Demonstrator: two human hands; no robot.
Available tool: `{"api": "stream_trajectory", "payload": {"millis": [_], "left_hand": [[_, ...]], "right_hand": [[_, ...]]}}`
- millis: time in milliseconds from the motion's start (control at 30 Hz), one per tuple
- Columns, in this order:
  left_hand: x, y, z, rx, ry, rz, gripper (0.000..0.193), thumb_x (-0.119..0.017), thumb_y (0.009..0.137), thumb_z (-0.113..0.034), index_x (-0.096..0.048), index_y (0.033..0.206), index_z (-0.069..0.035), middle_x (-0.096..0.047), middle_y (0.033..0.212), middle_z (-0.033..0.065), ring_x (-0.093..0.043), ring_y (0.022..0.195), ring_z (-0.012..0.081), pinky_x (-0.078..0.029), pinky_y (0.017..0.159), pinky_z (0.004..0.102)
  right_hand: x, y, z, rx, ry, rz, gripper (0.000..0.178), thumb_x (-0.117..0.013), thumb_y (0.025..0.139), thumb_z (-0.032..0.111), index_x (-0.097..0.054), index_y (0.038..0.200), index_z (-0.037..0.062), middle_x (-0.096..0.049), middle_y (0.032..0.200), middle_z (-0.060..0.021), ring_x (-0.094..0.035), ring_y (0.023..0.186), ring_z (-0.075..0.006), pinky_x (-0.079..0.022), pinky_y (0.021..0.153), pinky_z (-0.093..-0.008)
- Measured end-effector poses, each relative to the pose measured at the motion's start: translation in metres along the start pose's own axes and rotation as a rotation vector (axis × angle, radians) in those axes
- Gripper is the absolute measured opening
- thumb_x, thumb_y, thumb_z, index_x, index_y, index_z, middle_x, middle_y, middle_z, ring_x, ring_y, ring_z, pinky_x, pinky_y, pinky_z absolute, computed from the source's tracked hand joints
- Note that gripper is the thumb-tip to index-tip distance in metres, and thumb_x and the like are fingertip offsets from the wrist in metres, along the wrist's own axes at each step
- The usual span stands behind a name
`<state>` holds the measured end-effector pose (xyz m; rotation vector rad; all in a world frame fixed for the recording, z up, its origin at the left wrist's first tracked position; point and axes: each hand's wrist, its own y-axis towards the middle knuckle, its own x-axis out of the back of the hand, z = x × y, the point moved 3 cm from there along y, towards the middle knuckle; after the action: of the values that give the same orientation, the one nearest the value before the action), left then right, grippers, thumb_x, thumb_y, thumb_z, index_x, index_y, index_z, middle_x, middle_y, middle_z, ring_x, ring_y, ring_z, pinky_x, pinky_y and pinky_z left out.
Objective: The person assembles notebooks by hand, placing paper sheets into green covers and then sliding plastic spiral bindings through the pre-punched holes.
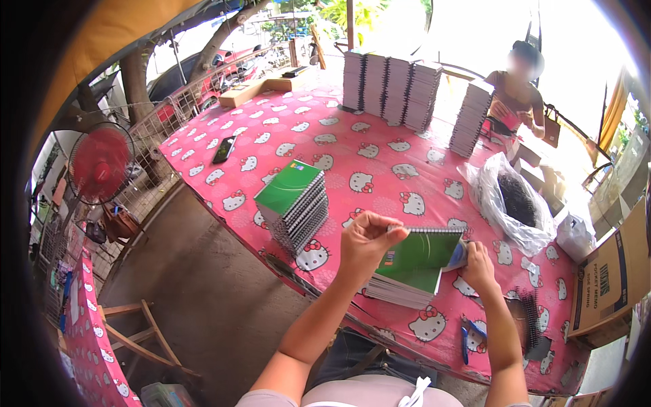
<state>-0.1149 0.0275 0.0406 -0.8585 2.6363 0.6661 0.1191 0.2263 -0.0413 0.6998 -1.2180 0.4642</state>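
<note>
A green-covered spiral notebook point(426, 249) is tilted up in front of me, its coil along the top edge. My left hand point(369, 243) is closed in a pinch at the coil's left end. My right hand point(479, 268) grips the notebook's right side, near a bluish patch. Below it lies a stack of green-covered pads point(410, 288) with white page edges showing. Blue-handled pliers point(466, 339) rest near my right forearm, beside loose black coils point(530, 315). To the left of my left hand stands a pile of green spiral notebooks point(291, 197).
Tall stacks of bound notebooks point(386, 88) stand at the table's far side, with another stack point(471, 119) near a seated person point(519, 95). A plastic bag of black coils point(515, 197) and a cardboard box point(610, 271) are at right. A phone point(224, 149) lies far left.
</note>
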Motion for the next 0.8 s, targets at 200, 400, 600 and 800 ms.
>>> {"api": "stream_trajectory", "payload": {"millis": [200,400,600,800], "left_hand": [[-0.046,-0.043,-0.080,-0.690,0.765,0.488,0.020,-0.071,0.077,0.008,-0.066,0.092,-0.003,-0.070,0.095,0.0143,-0.065,0.092,0.0199,-0.055,0.077,0.0281],[-0.029,-0.061,-0.008,-0.498,0.708,0.164,0.035,-0.085,0.067,-0.005,-0.062,0.093,-0.005,-0.067,0.093,0.0112,-0.065,0.086,0.0185,-0.055,0.069,0.0293],[-0.028,-0.058,-0.018,-0.623,0.711,0.201,0.027,-0.080,0.070,0.003,-0.064,0.092,-0.003,-0.069,0.097,0.0136,-0.065,0.082,0.0205,-0.053,0.068,0.0282],[-0.035,-0.062,-0.019,-0.586,0.748,0.069,0.023,-0.078,0.071,0.004,-0.067,0.091,-0.003,-0.067,0.104,0.0150,-0.065,0.083,0.0204,-0.055,0.071,0.0293]], "right_hand": [[0.049,-0.125,0.006,-0.051,0.180,-0.038,0.064,-0.074,0.071,0.012,-0.045,0.126,0.0022,-0.042,0.136,-0.0226,-0.039,0.127,-0.0423,-0.032,0.106,-0.0485],[0.025,-0.200,0.026,-0.225,0.086,0.118,0.070,-0.073,0.078,0.033,-0.043,0.136,0.0062,-0.039,0.139,-0.0235,-0.033,0.131,-0.0419,-0.025,0.109,-0.0555],[0.034,-0.198,0.030,-0.272,0.154,0.161,0.054,-0.070,0.081,0.025,-0.054,0.131,0.0121,-0.050,0.117,-0.0203,-0.045,0.116,-0.0380,-0.032,0.099,-0.0564],[0.091,-0.140,0.093,0.019,0.668,-0.008,0.043,-0.069,0.081,0.012,-0.055,0.122,0.0045,-0.056,0.106,-0.0169,-0.055,0.098,-0.0350,-0.047,0.080,-0.0418]]}}
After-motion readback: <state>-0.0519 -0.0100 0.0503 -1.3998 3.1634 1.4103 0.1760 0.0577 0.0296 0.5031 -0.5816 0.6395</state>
